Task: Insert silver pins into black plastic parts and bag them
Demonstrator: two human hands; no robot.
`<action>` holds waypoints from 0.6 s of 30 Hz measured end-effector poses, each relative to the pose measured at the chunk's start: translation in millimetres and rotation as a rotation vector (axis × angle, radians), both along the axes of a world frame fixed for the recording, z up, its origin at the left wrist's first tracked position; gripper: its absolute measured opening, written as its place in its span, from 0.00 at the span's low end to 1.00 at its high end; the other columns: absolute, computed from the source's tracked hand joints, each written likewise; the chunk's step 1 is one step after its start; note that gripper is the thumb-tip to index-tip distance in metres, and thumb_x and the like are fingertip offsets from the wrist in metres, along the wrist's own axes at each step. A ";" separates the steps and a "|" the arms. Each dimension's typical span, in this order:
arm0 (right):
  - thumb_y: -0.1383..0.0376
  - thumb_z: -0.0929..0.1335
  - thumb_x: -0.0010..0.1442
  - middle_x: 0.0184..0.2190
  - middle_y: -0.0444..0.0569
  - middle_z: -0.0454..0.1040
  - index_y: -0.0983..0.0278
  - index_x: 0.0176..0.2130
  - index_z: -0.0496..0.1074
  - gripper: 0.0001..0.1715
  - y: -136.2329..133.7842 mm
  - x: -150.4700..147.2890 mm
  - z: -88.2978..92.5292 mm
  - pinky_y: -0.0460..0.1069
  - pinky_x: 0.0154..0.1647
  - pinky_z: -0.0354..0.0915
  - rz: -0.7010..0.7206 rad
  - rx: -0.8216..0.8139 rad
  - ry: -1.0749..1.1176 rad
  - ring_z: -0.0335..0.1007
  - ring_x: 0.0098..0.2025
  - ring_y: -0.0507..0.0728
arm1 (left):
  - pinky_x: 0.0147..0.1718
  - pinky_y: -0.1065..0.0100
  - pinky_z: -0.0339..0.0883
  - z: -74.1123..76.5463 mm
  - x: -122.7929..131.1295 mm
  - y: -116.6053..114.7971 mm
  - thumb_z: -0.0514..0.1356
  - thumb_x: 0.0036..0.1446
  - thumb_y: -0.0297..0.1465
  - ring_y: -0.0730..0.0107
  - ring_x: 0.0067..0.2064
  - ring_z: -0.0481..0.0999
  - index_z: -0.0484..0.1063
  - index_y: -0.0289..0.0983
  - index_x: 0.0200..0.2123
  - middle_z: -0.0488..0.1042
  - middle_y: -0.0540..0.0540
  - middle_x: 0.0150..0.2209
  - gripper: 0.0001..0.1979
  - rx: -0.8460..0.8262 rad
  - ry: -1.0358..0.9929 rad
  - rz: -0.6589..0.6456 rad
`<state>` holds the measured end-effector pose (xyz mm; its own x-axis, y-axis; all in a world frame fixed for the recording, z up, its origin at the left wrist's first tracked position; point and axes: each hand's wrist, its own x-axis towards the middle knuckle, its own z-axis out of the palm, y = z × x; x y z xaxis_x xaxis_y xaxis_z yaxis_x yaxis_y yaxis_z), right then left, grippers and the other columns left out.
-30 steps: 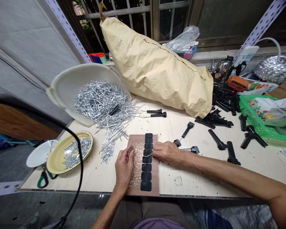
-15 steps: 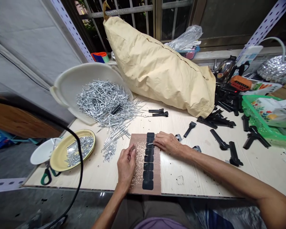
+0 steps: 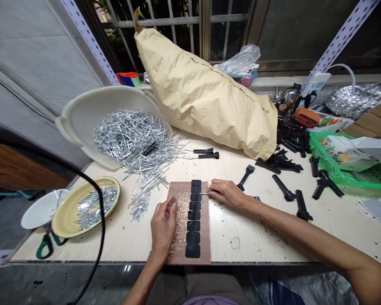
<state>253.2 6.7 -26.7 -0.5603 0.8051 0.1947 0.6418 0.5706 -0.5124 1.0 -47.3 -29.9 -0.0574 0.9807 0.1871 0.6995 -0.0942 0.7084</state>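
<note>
A brown board (image 3: 205, 233) lies at the table's near edge with a column of several black pads (image 3: 193, 216) on it and small metal bits scattered on its left half. My left hand (image 3: 163, 226) rests on the board's left side, fingers curled in a pinch over the bits. My right hand (image 3: 226, 192) sits just right of the board's top, pinching a thin metal pin (image 3: 203, 193) whose tip points at the second pad from the top.
A heap of long metal pins (image 3: 133, 137) spills from a tipped white basin (image 3: 92, 110). A yellow plate (image 3: 82, 207) holds small metal parts. A big tan sack (image 3: 203, 93) lies behind. Black plastic pieces (image 3: 285, 190) litter the right; a green basket (image 3: 346, 169) stands far right.
My right hand has moved up the column of pads, from the middle ones to near the top, with the pin. The left hand stayed on the board.
</note>
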 end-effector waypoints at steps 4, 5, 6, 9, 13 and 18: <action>0.66 0.61 0.64 0.33 0.46 0.71 0.64 0.35 0.72 0.12 -0.8 1.8 -0.1 0.44 0.33 0.58 -0.056 -0.013 -0.009 0.66 0.34 0.50 | 0.33 0.67 0.64 -2.1 -1.8 0.1 0.51 0.60 0.40 0.67 0.32 0.69 0.70 0.34 0.50 0.71 0.45 0.34 0.20 0.004 0.001 -0.001; 0.66 0.61 0.64 0.33 0.46 0.71 0.63 0.36 0.72 0.11 -2.2 5.9 1.9 0.44 0.32 0.58 -0.066 -0.019 -0.023 0.66 0.34 0.50 | 0.33 0.67 0.64 -2.9 -2.6 -0.1 0.51 0.60 0.40 0.67 0.31 0.69 0.70 0.34 0.50 0.71 0.44 0.34 0.21 0.006 0.000 0.000; 0.66 0.61 0.64 0.34 0.46 0.72 0.62 0.36 0.73 0.11 -3.5 12.2 5.1 0.44 0.31 0.57 -0.073 -0.030 -0.046 0.67 0.35 0.50 | 0.33 0.67 0.64 -3.7 -3.4 -0.3 0.52 0.60 0.40 0.68 0.31 0.68 0.70 0.34 0.50 0.71 0.44 0.35 0.21 0.007 -0.003 0.001; 0.64 0.64 0.61 0.32 0.44 0.73 0.60 0.33 0.74 0.09 -3.4 38.7 18.6 0.45 0.30 0.55 -0.045 -0.069 -0.156 0.67 0.34 0.51 | 0.31 0.67 0.64 -6.9 -5.5 0.0 0.52 0.59 0.40 0.68 0.30 0.68 0.69 0.34 0.51 0.71 0.44 0.35 0.21 0.013 -0.014 -0.004; 0.58 0.66 0.59 0.33 0.45 0.74 0.60 0.34 0.75 0.10 22.1 52.2 30.1 0.48 0.36 0.55 -0.095 0.045 -0.233 0.66 0.35 0.54 | 0.30 0.67 0.64 -9.1 -3.5 2.1 0.52 0.59 0.39 0.69 0.28 0.68 0.69 0.35 0.50 0.69 0.47 0.31 0.20 0.032 -0.028 -0.004; 0.62 0.61 0.64 0.36 0.50 0.74 0.62 0.38 0.74 0.13 90.6 7.3 4.9 0.49 0.37 0.53 -0.215 0.319 -0.221 0.62 0.38 0.56 | 0.31 0.69 0.65 -1.4 -5.8 -8.7 0.52 0.60 0.37 0.71 0.29 0.68 0.70 0.36 0.49 0.69 0.47 0.33 0.18 0.020 -0.073 0.035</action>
<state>260.4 97.2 -21.8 -0.4423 0.8272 0.3466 0.8377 0.5191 -0.1698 -4.8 -56.0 -31.3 -0.1063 0.9740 0.2003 0.6489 -0.0846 0.7562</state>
